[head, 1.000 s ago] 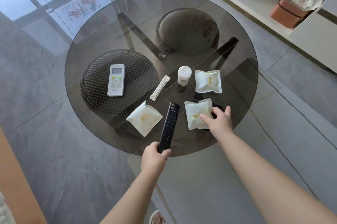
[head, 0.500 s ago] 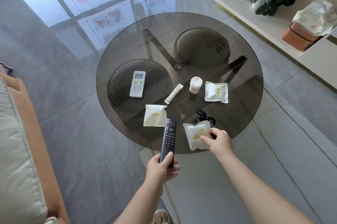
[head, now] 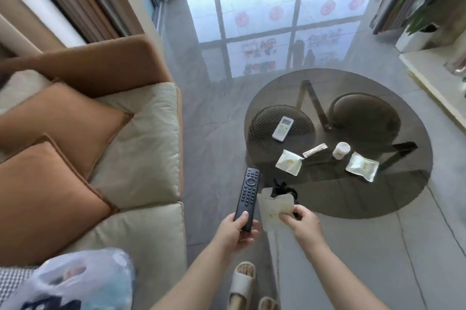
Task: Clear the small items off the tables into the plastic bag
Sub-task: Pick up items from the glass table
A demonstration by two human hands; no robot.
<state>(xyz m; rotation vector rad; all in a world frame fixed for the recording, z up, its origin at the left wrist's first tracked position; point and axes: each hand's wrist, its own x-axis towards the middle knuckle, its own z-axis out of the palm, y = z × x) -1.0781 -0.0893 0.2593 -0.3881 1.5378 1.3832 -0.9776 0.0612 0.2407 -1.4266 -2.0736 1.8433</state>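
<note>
At the bottom left of the frame the plastic bag (head: 75, 282) lies slumped on the sofa (head: 141, 158), its mouth not clearly open from here. That is the target, so the carry should end with one hand free to spread the opening, or with the bag's rim propped so things drop in rather than slide off the cushion.

Just above the frame's lower centre, the left hand (head: 235, 232) is wrapped round the lower end of the black remote (head: 247, 197), thumb on top. To its right, the right hand (head: 303, 221) pinches a pale packet (head: 276, 207) by one edge, with something black (head: 283, 187) bunched behind it; whether that is also gripped I cannot tell. A pinch on a limp packet is weak, so a fuller grip would be safer before swinging left.

Farther off, right of centre, the round glass tabletop (head: 277, 87) carries a white remote (head: 283, 128), a packet (head: 289, 165), a thin sachet (head: 314, 150), a small white pot (head: 341, 150) and another packet (head: 362, 166). Those want later trips; the light ones could be gathered together in one hand.
</note>
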